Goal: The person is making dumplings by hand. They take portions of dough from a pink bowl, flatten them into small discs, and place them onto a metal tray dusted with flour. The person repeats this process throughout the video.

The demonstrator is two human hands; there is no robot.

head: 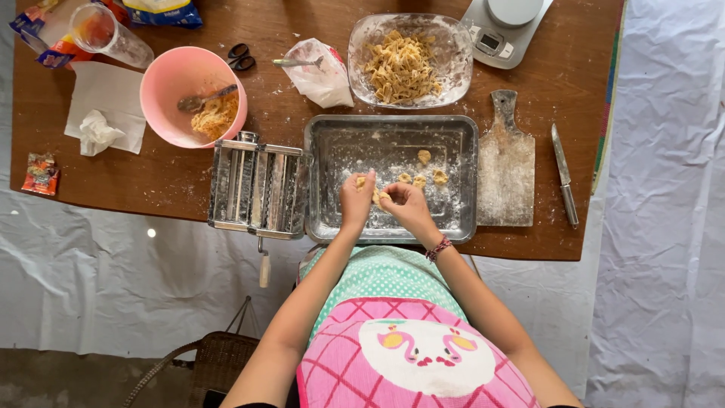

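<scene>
Left hand point(356, 198) and right hand point(404, 205) are pinching one dough piece point(377, 196) together; three shaped pieces point(424, 175) are lying just beyond them.

A small red and orange snack packet point(41, 173) lies at the table's left edge. In the far left corner sit a crumpled blue and orange bag point(41, 39) and a blue and yellow bag point(162, 11) (partly cut off). The grey kitchen scale point(504, 30) shows a small pale screen point(488, 41).

both hands point(381, 200) pinched together
</scene>
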